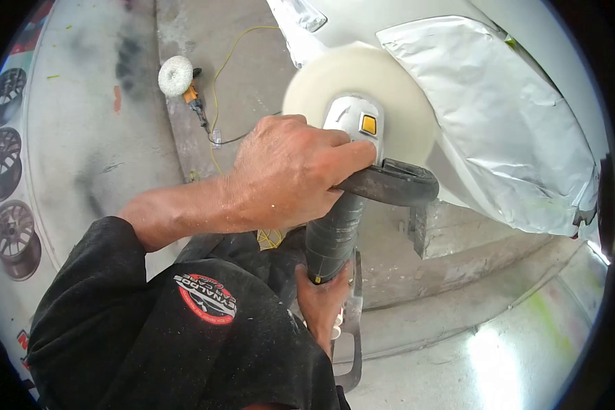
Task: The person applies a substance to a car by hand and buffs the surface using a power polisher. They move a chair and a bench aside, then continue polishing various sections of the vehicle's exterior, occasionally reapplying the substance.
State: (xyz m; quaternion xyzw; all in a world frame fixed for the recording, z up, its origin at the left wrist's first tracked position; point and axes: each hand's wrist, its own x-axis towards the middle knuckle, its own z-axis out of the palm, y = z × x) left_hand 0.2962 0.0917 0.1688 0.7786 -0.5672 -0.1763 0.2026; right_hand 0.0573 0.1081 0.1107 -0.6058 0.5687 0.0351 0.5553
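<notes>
A grey polisher (352,123) with a yellow button carries a round cream pad (403,89) that lies against a white car panel (342,20). My left hand (290,171) is closed over the polisher's dark front handle (396,184). My right hand (321,301) grips the taped rear body (331,236) of the same tool, low in the view above my black shirt.
Silver masking sheet (499,123) covers the car's side at right. A second polisher (184,82) with a white wool pad lies on the concrete floor at upper left, with a yellow cord. Dark alloy wheels (3,160) line the left edge. A step (471,239) runs below.
</notes>
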